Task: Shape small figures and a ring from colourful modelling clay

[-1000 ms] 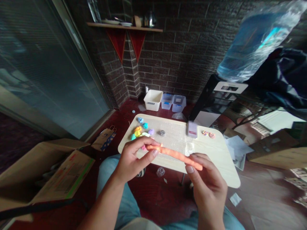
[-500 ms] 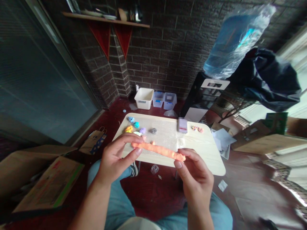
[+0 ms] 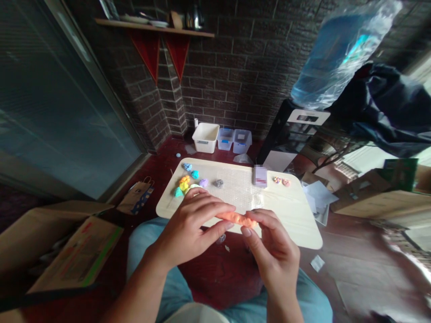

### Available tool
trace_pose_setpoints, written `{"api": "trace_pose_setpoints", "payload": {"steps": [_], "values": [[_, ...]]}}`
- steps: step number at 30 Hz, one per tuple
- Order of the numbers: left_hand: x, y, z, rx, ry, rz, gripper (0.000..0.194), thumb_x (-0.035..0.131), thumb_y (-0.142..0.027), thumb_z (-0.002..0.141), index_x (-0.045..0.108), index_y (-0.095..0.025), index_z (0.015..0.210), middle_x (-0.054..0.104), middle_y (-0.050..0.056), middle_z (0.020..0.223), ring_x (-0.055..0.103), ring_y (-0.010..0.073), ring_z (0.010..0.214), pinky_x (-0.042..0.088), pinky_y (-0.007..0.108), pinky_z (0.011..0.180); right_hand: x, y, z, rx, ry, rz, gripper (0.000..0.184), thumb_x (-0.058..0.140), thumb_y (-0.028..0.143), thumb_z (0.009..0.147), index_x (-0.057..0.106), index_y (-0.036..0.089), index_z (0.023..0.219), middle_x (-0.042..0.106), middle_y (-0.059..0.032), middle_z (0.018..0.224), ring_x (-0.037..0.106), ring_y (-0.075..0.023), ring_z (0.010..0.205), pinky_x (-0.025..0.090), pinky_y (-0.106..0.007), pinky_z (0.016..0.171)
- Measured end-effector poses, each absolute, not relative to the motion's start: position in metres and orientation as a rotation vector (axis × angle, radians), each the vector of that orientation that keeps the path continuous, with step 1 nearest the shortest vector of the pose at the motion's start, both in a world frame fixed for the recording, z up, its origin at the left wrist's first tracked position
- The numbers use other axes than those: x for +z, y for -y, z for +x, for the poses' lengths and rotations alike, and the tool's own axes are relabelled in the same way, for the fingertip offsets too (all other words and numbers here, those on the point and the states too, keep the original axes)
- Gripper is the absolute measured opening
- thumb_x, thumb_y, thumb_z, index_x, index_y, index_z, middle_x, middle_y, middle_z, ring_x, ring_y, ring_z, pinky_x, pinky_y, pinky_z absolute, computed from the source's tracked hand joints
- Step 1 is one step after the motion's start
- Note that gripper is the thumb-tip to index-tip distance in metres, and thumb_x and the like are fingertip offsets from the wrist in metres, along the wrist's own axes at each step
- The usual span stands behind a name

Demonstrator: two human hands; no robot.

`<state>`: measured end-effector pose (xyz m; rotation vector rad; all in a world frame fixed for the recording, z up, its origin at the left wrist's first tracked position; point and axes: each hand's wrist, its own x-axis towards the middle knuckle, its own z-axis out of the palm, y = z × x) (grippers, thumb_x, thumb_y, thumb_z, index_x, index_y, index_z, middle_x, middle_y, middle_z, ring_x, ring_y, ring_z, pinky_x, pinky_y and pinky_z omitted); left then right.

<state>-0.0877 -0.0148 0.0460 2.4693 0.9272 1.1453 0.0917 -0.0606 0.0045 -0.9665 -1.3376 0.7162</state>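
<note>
An orange roll of modelling clay (image 3: pixel 237 219) is held in the air above the near edge of a low pale wooden table (image 3: pixel 289 215). My left hand (image 3: pixel 191 224) pinches it between thumb and fingers, covering its left part. At the other end, the thumb and fingers of my right hand (image 3: pixel 274 249) grip the clay. Beyond my left hand lie small clay lumps: blue (image 3: pixel 187 167), teal (image 3: pixel 194 174), orange-yellow (image 3: pixel 184 182), green (image 3: pixel 178 192), purple (image 3: pixel 203 182) and grey (image 3: pixel 219 183). Bubble wrap (image 3: pixel 235 184) lies beneath some of them.
A phone-like rectangle (image 3: pixel 260 176) and two small multicoloured lumps (image 3: pixel 281 181) are on the table's right half. Behind it stand a white bin (image 3: pixel 206 139), clear boxes (image 3: pixel 241 142) and a water dispenser (image 3: pixel 286 134). Cardboard boxes (image 3: pixel 77 255) flank me.
My left hand has slid right along the orange clay toward my right hand, so less of it shows between them. The view has shifted slightly.
</note>
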Motion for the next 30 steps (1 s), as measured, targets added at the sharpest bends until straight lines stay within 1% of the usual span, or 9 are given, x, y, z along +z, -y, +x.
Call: {"api": "trace_pose_setpoints", "payload": {"steps": [4,8,14,17,20,22,24,27,30], "values": [[0.0457,0.0142,-0.0891,1.196,-0.926,2.464,0.022,0.068,-0.013,0.083,0.064,-0.020,0.103,0.073,0.001,0.098,0.065,0.0166,0.095,0.042,0.035,0.097,0.0055,0.0611,0.0927,0.761,1.282,-0.992,0.032,0.066,0.014,0.086,0.064,0.030,0.113,0.061,-0.0003,0.102,0.056,-0.0141,0.097,0.046,-0.025,0.083],[0.0458,0.0146,-0.0897,1.216,-0.941,2.490,0.023,0.070,-0.012,0.081,0.065,-0.020,0.102,0.073,0.001,0.096,0.065,0.0163,0.094,0.041,0.036,0.098,0.0085,0.0604,0.0939,0.751,1.291,-0.984,0.021,0.065,0.013,0.087,0.067,0.028,0.103,0.061,0.0003,0.095,0.056,-0.0134,0.093,0.045,-0.025,0.081],[0.0431,0.0156,-0.0882,1.235,-0.940,2.494,0.024,0.070,-0.011,0.080,0.066,-0.021,0.102,0.073,0.001,0.095,0.065,0.0164,0.094,0.043,0.038,0.098,0.0110,0.0606,0.0937,0.657,1.340,-0.987,0.021,0.064,0.010,0.086,0.067,0.026,0.099,0.062,-0.0006,0.093,0.058,-0.0142,0.091,0.046,-0.027,0.079],[0.0431,0.0159,-0.0878,1.250,-0.942,2.493,0.023,0.070,-0.011,0.081,0.065,-0.021,0.101,0.073,0.001,0.094,0.065,0.0161,0.092,0.044,0.037,0.097,0.0120,0.0614,0.0937,0.648,1.350,-0.992,0.021,0.064,0.010,0.086,0.068,0.026,0.098,0.063,-0.0011,0.093,0.059,-0.0147,0.092,0.047,-0.027,0.080],[0.0436,0.0157,-0.0880,1.267,-0.941,2.486,0.022,0.068,-0.010,0.082,0.063,-0.021,0.101,0.073,0.001,0.095,0.065,0.0154,0.093,0.044,0.035,0.097,0.0125,0.0619,0.0937,0.796,1.279,-0.987,0.019,0.066,0.016,0.086,0.068,0.028,0.101,0.064,-0.0006,0.093,0.060,-0.0134,0.088,0.048,-0.024,0.075],[0.0436,0.0156,-0.0882,1.262,-0.934,2.482,0.022,0.066,-0.010,0.083,0.062,-0.020,0.102,0.073,0.001,0.097,0.065,0.0153,0.095,0.044,0.035,0.098,0.0116,0.0618,0.0936,0.966,1.178,-0.977,0.019,0.066,0.022,0.087,0.068,0.028,0.104,0.065,-0.0001,0.089,0.061,-0.0123,0.081,0.049,-0.022,0.070],[0.0430,0.0160,-0.0883,1.232,-0.935,2.475,0.022,0.065,-0.010,0.084,0.061,-0.021,0.103,0.072,0.002,0.098,0.065,0.0151,0.097,0.045,0.033,0.098,0.0099,0.0613,0.0935,1.101,1.088,-0.973,0.017,0.067,0.026,0.087,0.069,0.027,0.104,0.066,0.0003,0.082,0.061,-0.0115,0.073,0.050,-0.022,0.066],[0.0423,0.0179,-0.0885,1.145,-0.972,2.449,0.020,0.063,-0.012,0.086,0.061,-0.021,0.103,0.072,0.002,0.100,0.064,0.0149,0.098,0.047,0.030,0.094,0.0080,0.0606,0.0931,1.180,1.029,-0.980,0.012,0.069,0.027,0.085,0.071,0.024,0.096,0.066,0.0006,0.073,0.059,-0.0112,0.067,0.049,-0.022,0.063],[0.0436,0.0198,-0.0879,1.065,-0.986,2.439,0.022,0.064,-0.017,0.086,0.062,-0.021,0.108,0.072,0.003,0.104,0.063,0.0172,0.104,0.047,0.031,0.095,0.0087,0.0604,0.0922,1.203,1.013,-0.967,0.011,0.070,0.027,0.084,0.072,0.024,0.094,0.066,0.0007,0.072,0.059,-0.0114,0.067,0.049,-0.022,0.063]]}}
